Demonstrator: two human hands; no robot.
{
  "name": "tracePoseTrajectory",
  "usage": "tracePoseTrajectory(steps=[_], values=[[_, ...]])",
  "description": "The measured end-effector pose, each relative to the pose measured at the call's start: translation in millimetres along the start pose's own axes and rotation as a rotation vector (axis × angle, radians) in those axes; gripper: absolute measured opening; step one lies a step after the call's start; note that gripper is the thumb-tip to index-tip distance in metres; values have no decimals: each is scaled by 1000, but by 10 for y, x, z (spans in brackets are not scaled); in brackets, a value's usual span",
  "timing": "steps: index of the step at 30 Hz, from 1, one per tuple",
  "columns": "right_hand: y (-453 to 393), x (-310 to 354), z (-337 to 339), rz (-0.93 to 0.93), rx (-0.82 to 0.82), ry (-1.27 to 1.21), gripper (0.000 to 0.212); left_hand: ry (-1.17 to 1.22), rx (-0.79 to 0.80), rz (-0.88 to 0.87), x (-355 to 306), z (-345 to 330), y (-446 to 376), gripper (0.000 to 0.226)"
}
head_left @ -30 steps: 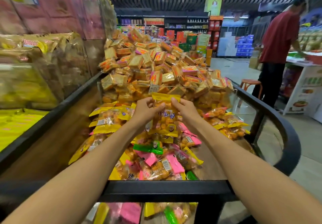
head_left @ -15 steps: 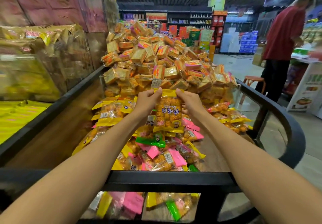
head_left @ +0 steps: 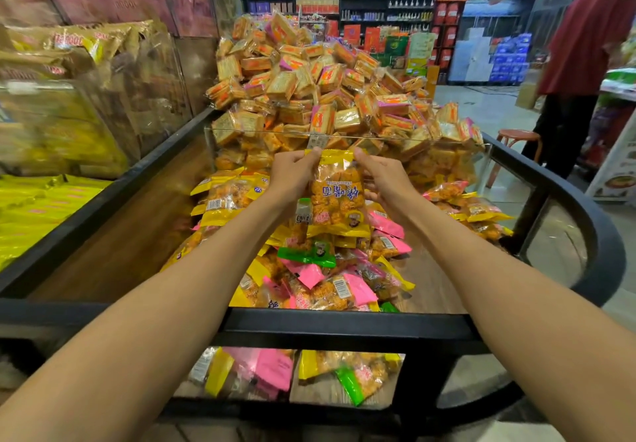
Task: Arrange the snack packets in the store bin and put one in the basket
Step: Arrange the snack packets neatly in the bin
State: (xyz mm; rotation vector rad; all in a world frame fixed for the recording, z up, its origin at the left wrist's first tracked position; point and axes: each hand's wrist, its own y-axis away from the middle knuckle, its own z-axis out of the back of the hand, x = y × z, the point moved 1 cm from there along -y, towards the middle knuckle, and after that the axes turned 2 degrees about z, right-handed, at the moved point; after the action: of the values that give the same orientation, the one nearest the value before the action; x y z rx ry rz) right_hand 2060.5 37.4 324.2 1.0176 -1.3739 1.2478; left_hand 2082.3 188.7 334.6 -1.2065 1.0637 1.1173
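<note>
A clear yellow-edged snack packet is pinched at its top corners by the left hand and right hand, raised higher than before above the black-framed wooden bin; no basket is seen, so placement probably remains.

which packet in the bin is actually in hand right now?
The yellow-edged packet, pinched at its top corners by left hand and right hand, lifted above the loose pile.

Glossy plastic snack packets; matt black bin rim; wooden floor.
</note>
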Motion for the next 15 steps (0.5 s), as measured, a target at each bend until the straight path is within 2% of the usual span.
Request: tracePoseTrajectory(steps=[4,6,8,11,13,15], values=[[50,-37,-16,-143,310,82,52,76,-144,34,-69,138,-56,41],[89,-60,-64,-169,425,91,45,119,-186,54,-83,203,-77,36],[94,-59,-73,-181,452,44,49,123,-180,75,-88,221,-81,33],[68,-60,-25,-199,418,-5,70,114,-68,104,-129,174,-61,26],[68,-52,-5,-179,383,26,59,88,28,127,-172,140,-33,21],[73,-50,7,-140,346,21,45,30,132,164,-180,133,-12,29]])
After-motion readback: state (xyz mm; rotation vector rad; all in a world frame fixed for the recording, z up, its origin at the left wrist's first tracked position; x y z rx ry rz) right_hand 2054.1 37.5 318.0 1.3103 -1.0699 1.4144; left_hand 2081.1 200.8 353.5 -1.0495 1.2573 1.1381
